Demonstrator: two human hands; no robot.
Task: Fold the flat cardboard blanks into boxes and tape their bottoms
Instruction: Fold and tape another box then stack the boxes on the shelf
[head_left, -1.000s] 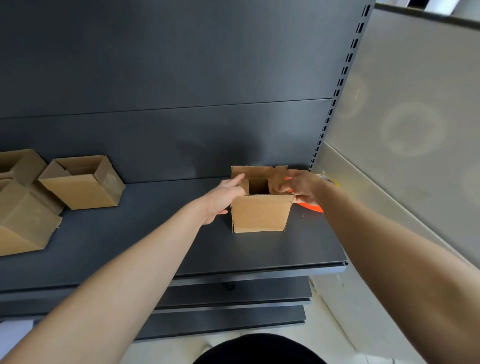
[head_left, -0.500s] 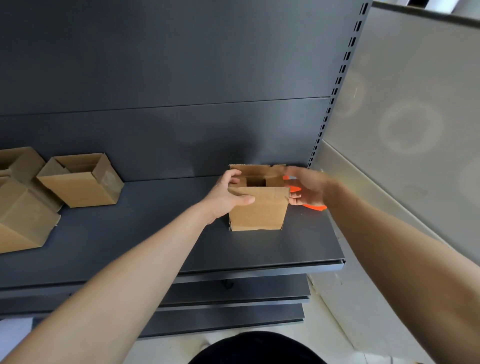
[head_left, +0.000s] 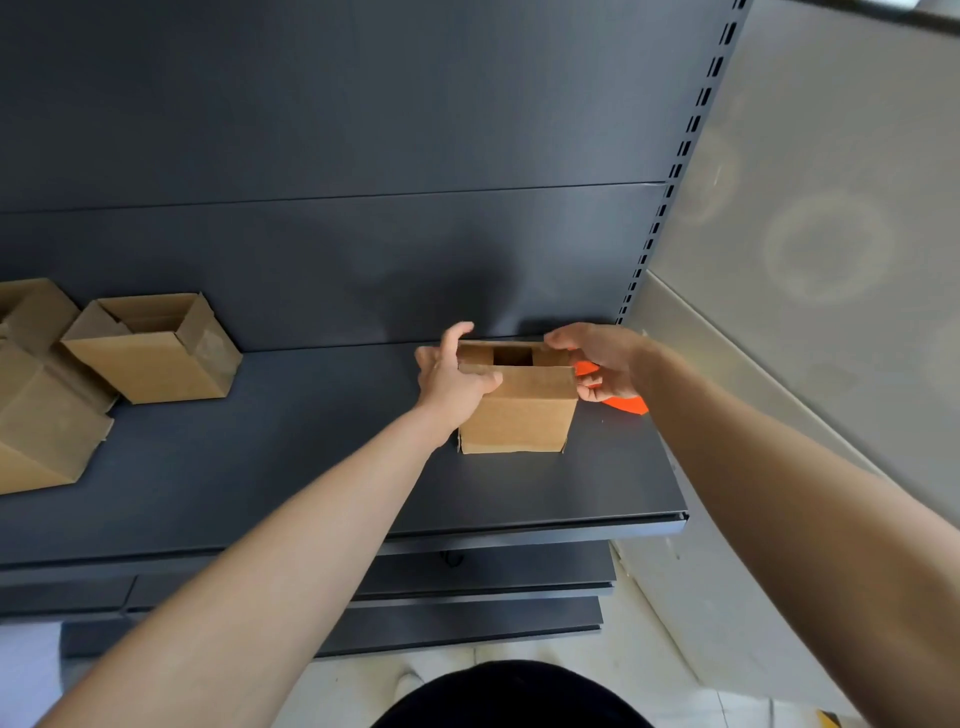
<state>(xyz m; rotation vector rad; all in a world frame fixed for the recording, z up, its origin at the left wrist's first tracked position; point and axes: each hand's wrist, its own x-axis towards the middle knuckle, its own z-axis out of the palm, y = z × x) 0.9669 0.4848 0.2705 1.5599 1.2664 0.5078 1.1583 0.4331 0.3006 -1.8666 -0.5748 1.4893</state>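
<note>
Fingers (head_left: 459, 336) of your left hand (head_left: 449, 387) curl round the left top corner of the box (head_left: 519, 418), thumb across its front flap, while your right hand (head_left: 605, 361) grips its right top edge, the open-topped box standing on the shelf (head_left: 311, 467) beside an orange item (head_left: 627, 404).

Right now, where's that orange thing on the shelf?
In the head view, the orange thing lies on the dark shelf at its right end, just right of the small box and partly hidden behind the right hand.
</note>
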